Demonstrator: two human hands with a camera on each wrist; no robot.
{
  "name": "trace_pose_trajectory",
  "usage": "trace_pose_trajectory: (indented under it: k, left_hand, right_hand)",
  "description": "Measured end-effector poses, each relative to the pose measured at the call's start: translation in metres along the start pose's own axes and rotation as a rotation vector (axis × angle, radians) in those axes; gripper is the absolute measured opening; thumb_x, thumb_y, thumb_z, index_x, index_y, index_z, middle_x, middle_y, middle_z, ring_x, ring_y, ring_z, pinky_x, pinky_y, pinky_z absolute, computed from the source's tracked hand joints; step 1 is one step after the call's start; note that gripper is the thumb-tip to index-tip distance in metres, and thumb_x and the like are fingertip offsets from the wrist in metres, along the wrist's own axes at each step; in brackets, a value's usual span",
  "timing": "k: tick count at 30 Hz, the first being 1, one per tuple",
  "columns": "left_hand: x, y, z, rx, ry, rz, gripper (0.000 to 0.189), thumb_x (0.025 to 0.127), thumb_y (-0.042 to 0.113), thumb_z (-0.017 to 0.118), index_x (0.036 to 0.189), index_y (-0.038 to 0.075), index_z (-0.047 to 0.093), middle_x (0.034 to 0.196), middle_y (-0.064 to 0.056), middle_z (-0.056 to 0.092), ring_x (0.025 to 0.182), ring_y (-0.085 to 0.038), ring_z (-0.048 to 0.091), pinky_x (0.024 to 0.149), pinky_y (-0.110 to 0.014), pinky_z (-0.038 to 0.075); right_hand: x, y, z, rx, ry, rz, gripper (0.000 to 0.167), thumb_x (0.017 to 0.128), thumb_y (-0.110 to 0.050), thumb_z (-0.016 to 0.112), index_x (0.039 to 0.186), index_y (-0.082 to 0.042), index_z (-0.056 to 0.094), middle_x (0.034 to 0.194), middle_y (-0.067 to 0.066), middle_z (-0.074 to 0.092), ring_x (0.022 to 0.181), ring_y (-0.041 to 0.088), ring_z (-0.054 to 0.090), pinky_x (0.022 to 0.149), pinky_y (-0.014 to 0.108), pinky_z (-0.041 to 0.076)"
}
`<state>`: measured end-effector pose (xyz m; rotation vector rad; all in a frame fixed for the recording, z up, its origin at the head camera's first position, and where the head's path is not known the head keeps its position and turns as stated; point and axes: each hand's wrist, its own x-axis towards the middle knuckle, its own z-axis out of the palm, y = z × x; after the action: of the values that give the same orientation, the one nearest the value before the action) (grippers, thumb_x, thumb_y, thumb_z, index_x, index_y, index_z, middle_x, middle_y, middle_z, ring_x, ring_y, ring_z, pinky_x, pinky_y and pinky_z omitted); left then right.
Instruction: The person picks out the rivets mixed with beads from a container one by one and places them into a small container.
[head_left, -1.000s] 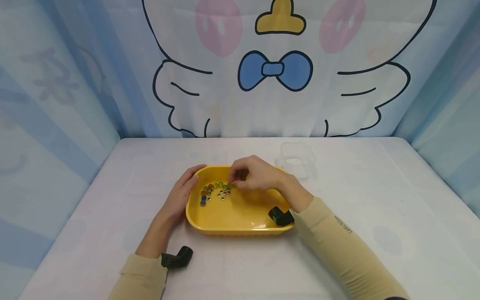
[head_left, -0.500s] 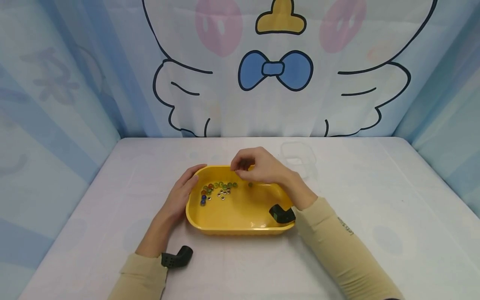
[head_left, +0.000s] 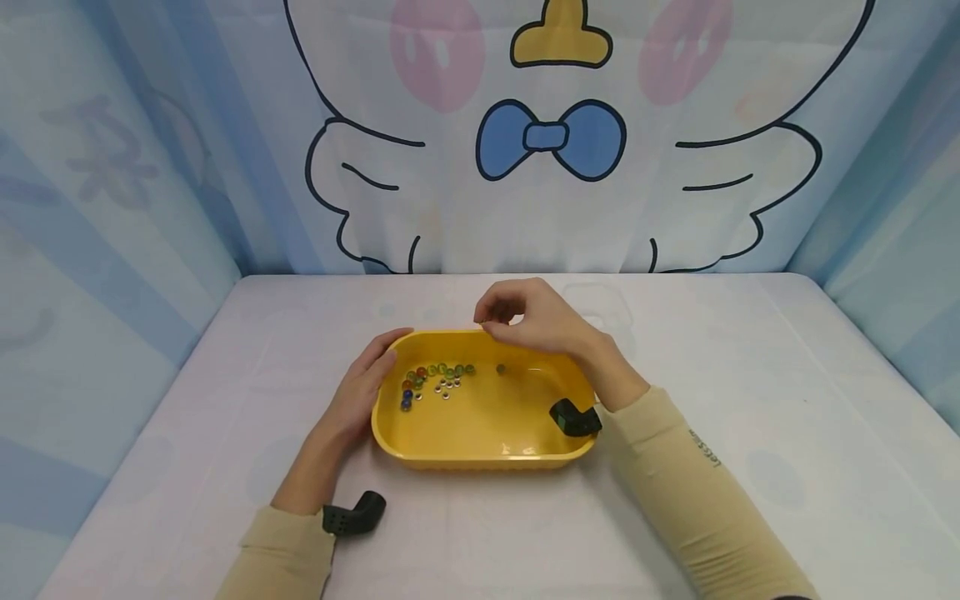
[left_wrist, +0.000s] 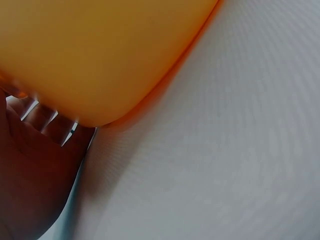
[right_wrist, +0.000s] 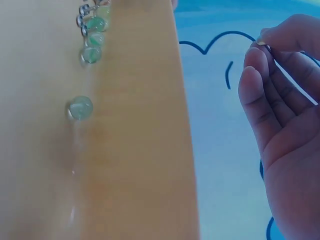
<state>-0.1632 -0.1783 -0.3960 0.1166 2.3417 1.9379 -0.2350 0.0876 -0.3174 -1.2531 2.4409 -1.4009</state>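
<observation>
Pale blue curtain point(head_left: 547, 225), printed with a bow tie, backs a white tabletop point(head_left: 300, 308). On it sits the yellow tray point(head_left: 495, 429), apparently stiff, light plastic, best steadied by its rim. My left hand point(head_left: 358, 387) grips the tray's left end, thumb over the rim and fingers along the outside. My right hand point(head_left: 536, 317) hangs near the far rim, fingers curled, tips of thumb and forefinger together; whether I pinch anything between them I cannot tell. Inside the tray, a curved row of marbles point(head_left: 442, 369) lies toward the left and far sides; one lone green marble point(right_wrist: 80, 108) lies apart to its right. I judge them hard, smooth and apt to roll, best pinched at their widest. Smallest are silvery pieces point(head_left: 446, 397) near the row, probably fiddly, wanting fingertips alone.
</observation>
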Motion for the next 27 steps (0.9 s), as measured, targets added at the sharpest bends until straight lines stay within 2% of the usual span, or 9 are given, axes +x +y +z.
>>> trace_pose_trajectory:
  k: [11,20,27]
  left_hand:
    - [0.0,0.0,0.0,0.002,-0.003,0.001,0.043,0.111,0.028,0.033,0.153,0.02,0.04,0.154,-0.002,0.042,0.142,-0.022,0.035,0.12,-0.044,0.021]
    - [0.0,0.001,0.0,-0.001,-0.006,-0.004,0.044,0.111,0.03,0.033,0.153,0.02,0.04,0.154,-0.002,0.041,0.142,-0.023,0.035,0.12,-0.043,0.021]
    - [-0.001,0.002,0.001,0.002,-0.003,-0.009,0.044,0.111,0.03,0.033,0.153,0.02,0.039,0.155,-0.003,0.041,0.141,-0.023,0.035,0.12,-0.043,0.022]
  right_hand:
    - [-0.009,-0.008,-0.021,-0.064,0.031,0.03,0.011,0.089,0.002,0.067,0.097,-0.003,0.071,0.095,0.008,0.068,0.083,0.022,0.061,0.081,0.041,0.056]
    - [-0.017,-0.007,-0.037,-0.074,0.064,0.044,0.01,0.09,0.002,0.067,0.099,-0.001,0.071,0.097,0.01,0.069,0.084,0.022,0.06,0.079,0.03,0.055]
    - [-0.025,-0.001,-0.047,-0.063,0.103,0.04,0.01,0.09,0.004,0.067,0.098,-0.001,0.071,0.095,0.009,0.068,0.084,0.023,0.06,0.078,0.026,0.054]
